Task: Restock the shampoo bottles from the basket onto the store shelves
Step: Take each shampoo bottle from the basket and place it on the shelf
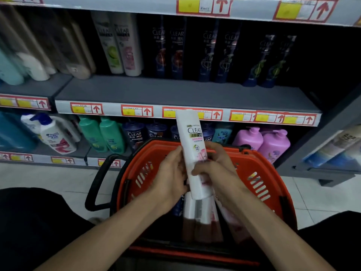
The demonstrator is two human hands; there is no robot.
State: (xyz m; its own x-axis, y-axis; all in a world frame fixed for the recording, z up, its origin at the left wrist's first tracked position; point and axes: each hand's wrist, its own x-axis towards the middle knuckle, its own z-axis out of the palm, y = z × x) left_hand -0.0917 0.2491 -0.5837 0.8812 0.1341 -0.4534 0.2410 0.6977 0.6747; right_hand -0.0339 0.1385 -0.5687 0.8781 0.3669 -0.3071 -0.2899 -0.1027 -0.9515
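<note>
A white CLEAR shampoo bottle [192, 141] with a pink flower label stands upright above the orange basket [259, 173]. My left hand [172, 173] grips its lower left side, and my right hand [214, 171] wraps its fingers round the lower right. More white and pink bottles [199, 214] lie in the basket under my hands. The middle shelf [175, 92] holds two white CLEAR bottles [121, 45] at the back, with dark CLEAR bottles [214, 53] to their right.
The basket's black handle [97, 182] hangs to its left over the tiled floor. The lower shelf carries green [103, 133], dark blue and purple pump bottles [271, 143]. Price tags with red arrows line the shelf edges. My dark-clothed knees flank the basket.
</note>
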